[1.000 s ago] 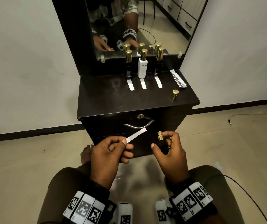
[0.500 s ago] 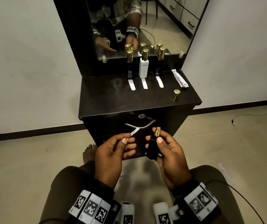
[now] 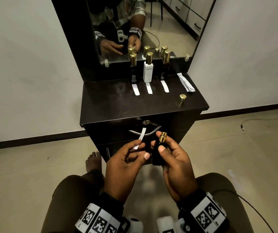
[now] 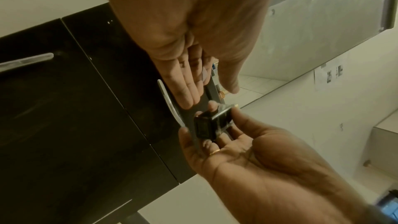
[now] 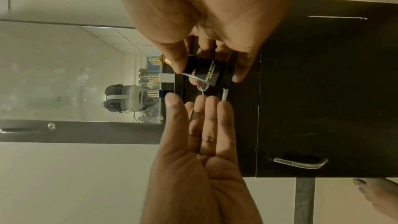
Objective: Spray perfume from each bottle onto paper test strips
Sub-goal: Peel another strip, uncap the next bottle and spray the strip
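My left hand (image 3: 139,148) holds a white paper test strip (image 3: 141,136) between its fingertips, the strip standing up in front of the drawer. My right hand (image 3: 167,153) grips a black perfume bottle (image 3: 157,154), uncapped, with its gold nozzle (image 3: 163,136) pointing up, just right of the strip. The right wrist view shows the bottle (image 5: 206,72) in my fingers and the left hand (image 5: 204,125) below it. The bottle's gold cap (image 3: 182,99) stands on the black dresser top (image 3: 114,105).
Three capped bottles stand by the mirror: black (image 3: 133,69), white (image 3: 148,71) and dark (image 3: 165,68), each with a strip (image 3: 136,89) lying before it. A pile of spare strips (image 3: 186,82) lies at the back right. A cable (image 3: 252,214) runs past my right knee.
The right hand turned the bottle upright, nozzle up, and moved it left toward the strip. The strip swung from pointing right to pointing up. Both hands came closer together.
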